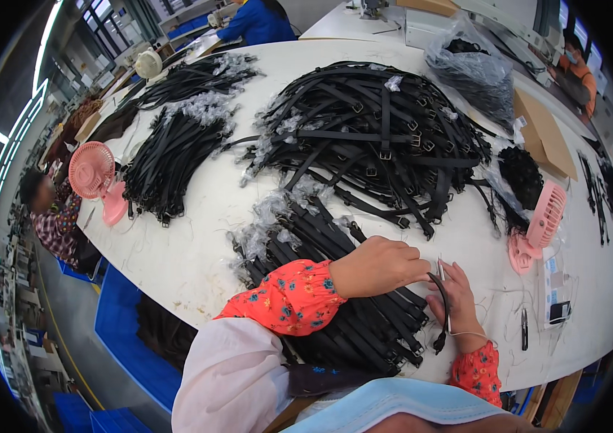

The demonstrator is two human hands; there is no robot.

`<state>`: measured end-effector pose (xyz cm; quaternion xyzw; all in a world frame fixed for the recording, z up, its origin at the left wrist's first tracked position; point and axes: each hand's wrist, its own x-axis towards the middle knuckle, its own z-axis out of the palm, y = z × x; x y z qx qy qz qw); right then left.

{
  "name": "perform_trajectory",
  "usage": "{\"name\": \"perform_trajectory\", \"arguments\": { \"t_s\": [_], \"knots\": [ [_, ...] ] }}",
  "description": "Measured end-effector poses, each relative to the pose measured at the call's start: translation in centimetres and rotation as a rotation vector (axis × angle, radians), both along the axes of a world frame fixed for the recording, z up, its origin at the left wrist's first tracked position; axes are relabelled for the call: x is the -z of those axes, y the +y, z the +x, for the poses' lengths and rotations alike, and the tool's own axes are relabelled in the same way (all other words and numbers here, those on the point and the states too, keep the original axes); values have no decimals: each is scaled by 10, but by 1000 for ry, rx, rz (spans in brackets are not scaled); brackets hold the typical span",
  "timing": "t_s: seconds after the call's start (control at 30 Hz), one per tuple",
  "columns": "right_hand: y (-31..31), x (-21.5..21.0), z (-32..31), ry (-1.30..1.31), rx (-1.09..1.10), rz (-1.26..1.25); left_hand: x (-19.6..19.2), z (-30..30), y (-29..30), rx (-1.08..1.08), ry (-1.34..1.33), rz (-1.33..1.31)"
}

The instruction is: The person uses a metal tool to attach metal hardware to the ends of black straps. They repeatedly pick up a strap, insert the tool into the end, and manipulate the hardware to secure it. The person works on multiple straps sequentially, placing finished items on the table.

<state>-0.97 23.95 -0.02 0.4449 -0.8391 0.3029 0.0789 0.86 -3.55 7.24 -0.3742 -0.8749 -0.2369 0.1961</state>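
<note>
My left hand (382, 267) reaches across from the left, its fingers closed in a pinch on the upper end of a thin black strap (447, 307). Below the pinch the strap curves down, a dark end piece hanging at the bottom. My right hand (459, 297) is curled close beside it, thumb and fingers closed around a slim metallic tool (440, 269) that points upward; its exact kind is unclear. Under my left forearm lies a bundle of black belts (328, 249), with buckles at the near end and clear plastic wrap at the far end.
A large heap of buckled belts (371, 137) lies ahead on the white table (209, 238), more bundles (173, 155) to its left. Pink fans (92, 171) stand at both sides. Thread snips (524, 330) lie right, near a cardboard box (543, 137). Other people sit beyond the table.
</note>
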Motion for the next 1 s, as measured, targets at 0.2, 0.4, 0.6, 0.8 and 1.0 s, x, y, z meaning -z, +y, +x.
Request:
{"name": "perform_trajectory", "arguments": {
  "t_s": [0.2, 0.4, 0.6, 0.8, 1.0],
  "knots": [
    [8, 24, 9, -596, 95, -385, 11, -11, -6, -197, -275, -82],
    [0, 1, 20, -912, 96, -615, 36, -20, -19, -312, -255, -224],
    [-9, -36, 25, -976, 105, -572, 44, -27, -31, -371, -247, -166],
    [8, 12, 4, -822, 255, -430, 53, -37, -45, -407, -288, -355],
    [-4, 28, 15, -768, 227, -481, 62, -12, 3, 12, -505, 51]
  ]
}}
